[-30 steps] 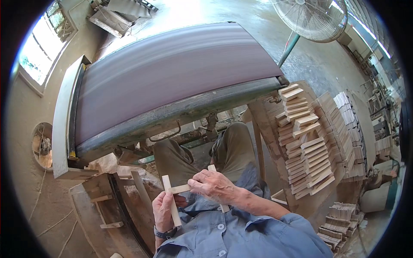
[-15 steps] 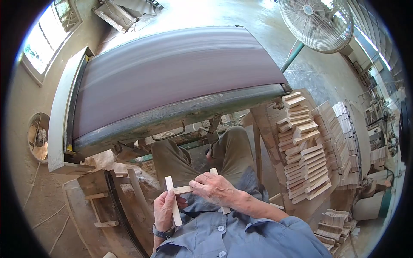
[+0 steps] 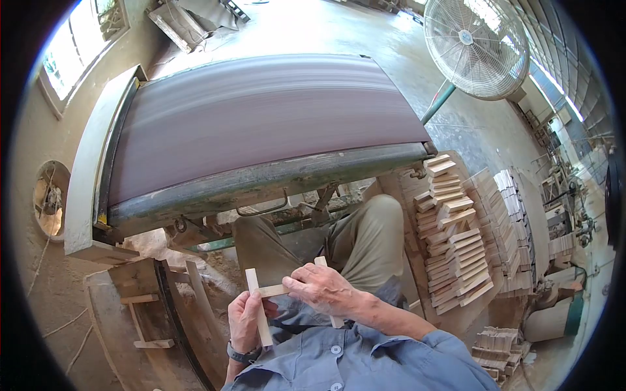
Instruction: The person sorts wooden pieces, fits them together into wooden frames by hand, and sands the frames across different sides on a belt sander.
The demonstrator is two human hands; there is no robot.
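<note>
An H-shaped wooden piece, two pale bars joined by a short crossbar, lies across my lap between both hands. My left hand grips its left bar where the crossbar meets it, thumb on top. Closed over the right bar and the crossbar's right end is my right hand, which hides that joint. The wide sanding belt stretches beyond my knees, its surface streaked, apart from both hands.
Stacked wooden pieces rest on a board at the right. A similar H-shaped piece lies at lower left. A green metal rail edges the belt near my knees. A fan stands at the upper right.
The view has shifted, so the belt and fan appear lower. My right knee has moved outward to the right. Both hands keep their hold on the wooden piece.
</note>
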